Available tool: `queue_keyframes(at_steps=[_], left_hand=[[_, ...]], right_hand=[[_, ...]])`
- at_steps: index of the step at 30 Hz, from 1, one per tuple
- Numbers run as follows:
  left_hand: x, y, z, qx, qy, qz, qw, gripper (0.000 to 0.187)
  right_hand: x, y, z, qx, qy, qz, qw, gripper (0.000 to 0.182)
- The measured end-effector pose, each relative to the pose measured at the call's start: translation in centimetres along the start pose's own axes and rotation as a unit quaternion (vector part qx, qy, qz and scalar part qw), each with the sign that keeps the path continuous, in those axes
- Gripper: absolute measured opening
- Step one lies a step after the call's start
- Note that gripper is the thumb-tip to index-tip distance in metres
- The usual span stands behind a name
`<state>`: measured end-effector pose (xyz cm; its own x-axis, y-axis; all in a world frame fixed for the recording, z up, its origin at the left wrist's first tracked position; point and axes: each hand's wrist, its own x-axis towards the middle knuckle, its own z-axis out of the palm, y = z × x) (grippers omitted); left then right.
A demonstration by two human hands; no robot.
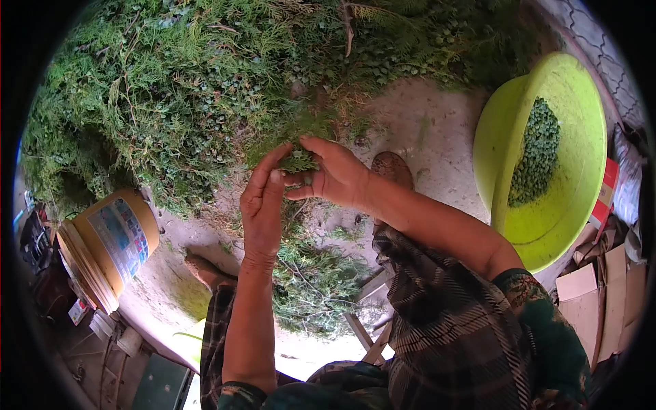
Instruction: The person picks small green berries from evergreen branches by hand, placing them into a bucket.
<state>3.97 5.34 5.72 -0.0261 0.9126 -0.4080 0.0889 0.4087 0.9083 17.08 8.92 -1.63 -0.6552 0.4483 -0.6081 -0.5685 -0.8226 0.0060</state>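
Near the middle of the head view, my left hand [262, 205] is raised with its fingers pressed together, close to a green conifer sprig [298, 161]. Facing it from the right, my right hand [335, 171] curls its thumb and fingers round the sprig. The fingertips of both hands almost meet. Beyond them spreads a large heap of cut conifer branches [184, 102] with small pale green cones. Whether my left fingers pinch a small piece is too small to tell.
A lime-green basin [574, 157] at the right holds many small green cones [536, 154]. A yellow bucket [140, 222] stands at the left. Loose sprigs [318, 280] lie between my feet, near wooden legs [359, 331]. Cardboard [581, 294] is at the lower right.
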Motion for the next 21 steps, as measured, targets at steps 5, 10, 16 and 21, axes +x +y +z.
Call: queue_keyframes(at_steps=[5, 10, 16, 21], left_hand=[[0.5, -1.0, 0.2, -0.03, 0.067, -0.01, 0.997, 0.027], [1.2, -1.4, 0.3, -0.008, 0.105, 0.072, 0.992, 0.022], [1.1, -0.9, 0.1, 0.158, 0.08, 0.15, 0.973, 0.023], [0.8, -0.9, 0.6, 0.235, 0.101, 0.162, 0.953, 0.022]], right_hand=[[-0.2, -0.5, -0.2, -0.014, -0.073, 0.03, 0.997, 0.037], [-1.0, -0.8, -0.4, -0.075, -0.09, 0.04, 0.992, 0.044], [-1.9, -1.2, -0.1, -0.096, -0.038, 0.041, 0.994, 0.042], [-1.2, -0.9, 0.2, -0.149, -0.081, 0.022, 0.985, 0.031]])
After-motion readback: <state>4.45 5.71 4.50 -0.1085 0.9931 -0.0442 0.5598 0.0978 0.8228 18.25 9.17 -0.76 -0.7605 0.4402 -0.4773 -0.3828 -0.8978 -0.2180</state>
